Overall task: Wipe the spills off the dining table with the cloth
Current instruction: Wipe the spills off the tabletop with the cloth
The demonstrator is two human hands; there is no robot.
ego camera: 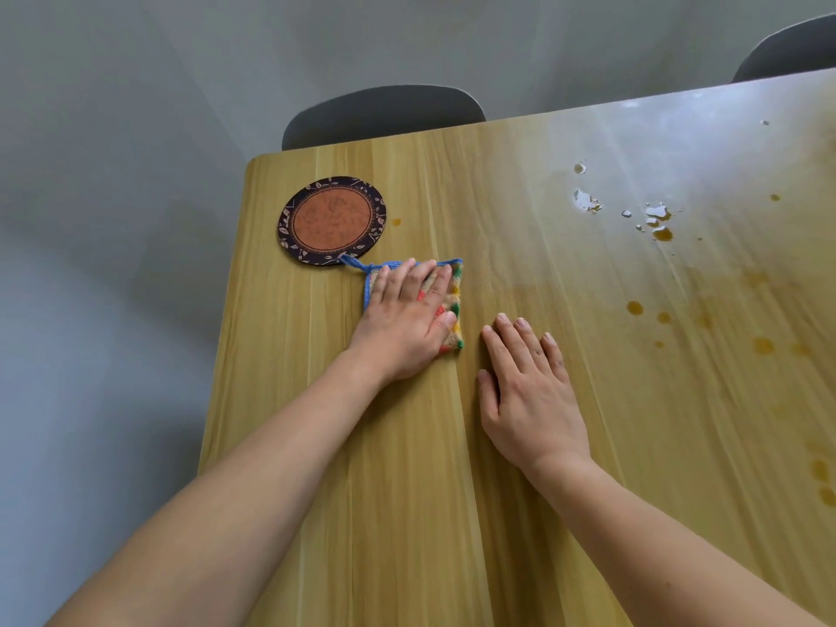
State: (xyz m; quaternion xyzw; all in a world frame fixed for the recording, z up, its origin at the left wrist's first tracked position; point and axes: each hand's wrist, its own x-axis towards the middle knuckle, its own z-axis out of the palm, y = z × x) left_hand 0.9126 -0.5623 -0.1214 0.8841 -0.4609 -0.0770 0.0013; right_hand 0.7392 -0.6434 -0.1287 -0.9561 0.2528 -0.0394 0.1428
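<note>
Overhead, wooden table [407, 491] bears amber spills [662, 234]; left hand [407, 319] flat on cloth [454, 294], right hand [529, 391] flat.

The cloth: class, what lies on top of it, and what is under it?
The left hand lies flat on the cloth. The table carries it; any spill beneath cannot be seen.

both forearms reach forward from the bottom edge, bare to the elbow. the left hand [404, 319] lies palm down with fingers straight and slightly spread, pressing flat on the cloth [453, 300]. the right hand [529, 391] rests palm down just beside it (not touching it), fingers straight and close together, thumb tucked along the side, flat on the table [407, 491].
</note>
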